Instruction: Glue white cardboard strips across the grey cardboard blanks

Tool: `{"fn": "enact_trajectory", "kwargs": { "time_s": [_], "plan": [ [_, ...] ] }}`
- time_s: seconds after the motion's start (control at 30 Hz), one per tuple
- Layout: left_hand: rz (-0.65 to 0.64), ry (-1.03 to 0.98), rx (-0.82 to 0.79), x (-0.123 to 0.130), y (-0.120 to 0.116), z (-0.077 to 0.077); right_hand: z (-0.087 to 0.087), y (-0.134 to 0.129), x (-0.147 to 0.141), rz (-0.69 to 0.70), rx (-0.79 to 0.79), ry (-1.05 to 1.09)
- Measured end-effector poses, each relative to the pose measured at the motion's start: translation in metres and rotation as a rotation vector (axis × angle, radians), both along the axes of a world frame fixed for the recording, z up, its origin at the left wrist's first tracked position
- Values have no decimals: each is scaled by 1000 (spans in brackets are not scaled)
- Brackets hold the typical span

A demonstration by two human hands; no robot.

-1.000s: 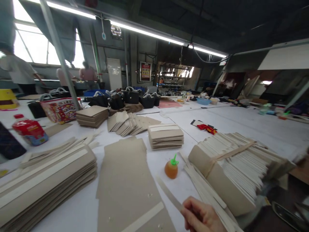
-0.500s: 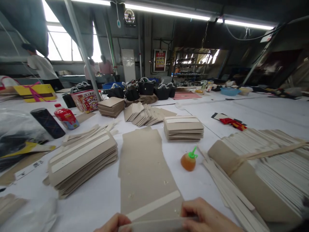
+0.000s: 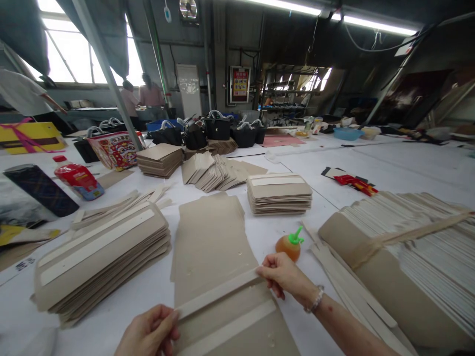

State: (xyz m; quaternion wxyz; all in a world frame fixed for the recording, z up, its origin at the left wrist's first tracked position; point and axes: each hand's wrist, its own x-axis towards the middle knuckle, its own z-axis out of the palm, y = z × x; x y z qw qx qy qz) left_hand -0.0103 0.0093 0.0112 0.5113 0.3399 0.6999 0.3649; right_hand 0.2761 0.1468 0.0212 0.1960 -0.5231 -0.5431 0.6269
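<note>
A narrow pale strip [image 3: 218, 292] stretches across the overlapping beige cardboard sheets [image 3: 210, 222] in front of me. My left hand [image 3: 152, 329] pinches its left end between thumb and fingers. At the other end, my right hand [image 3: 286, 278] grips the strip, with a beaded bracelet on the wrist. Nearer to me, a second pale strip [image 3: 233, 329] lies flat on the cardboard. Just beyond my right hand is a small orange squeeze bottle [image 3: 288, 248] with a green nozzle. Small glossy spots show on the cardboard.
Stacks of cardboard pieces with strips stand left [image 3: 107, 252] and ahead [image 3: 279, 195]. A large tied bundle of boards [image 3: 404, 262] and loose strips [image 3: 352, 287] lie right. A red bottle [image 3: 77, 179] and black bags [image 3: 217, 128] stand farther off. People are in the background.
Both hands have moved forward from the near edge, farther up the cardboard, and now hold the strip across it. The camera view has shifted slightly.
</note>
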Motion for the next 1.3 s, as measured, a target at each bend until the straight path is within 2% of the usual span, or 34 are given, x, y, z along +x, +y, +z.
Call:
{"fn": "enact_trajectory", "kwargs": {
  "time_s": [0.13,0.27,0.7,1.0,1.17,1.3],
  "plan": [
    [-1,38,-36,-10,13,-8,-9,11,-8,4,4,-32],
    [22,101,-47,-11,20,-6,-15,14,-11,0,19,-83],
    [65,146,-71,-11,26,-23,-41,23,-12,0,13,-188],
    [72,145,-105,-10,28,-20,-32,20,-15,-21,2,-194],
    [31,161,-111,-7,27,-15,-36,19,-14,-48,16,-164],
    [17,226,-127,-9,25,-24,-38,18,-14,-82,11,-153]
  ]
}}
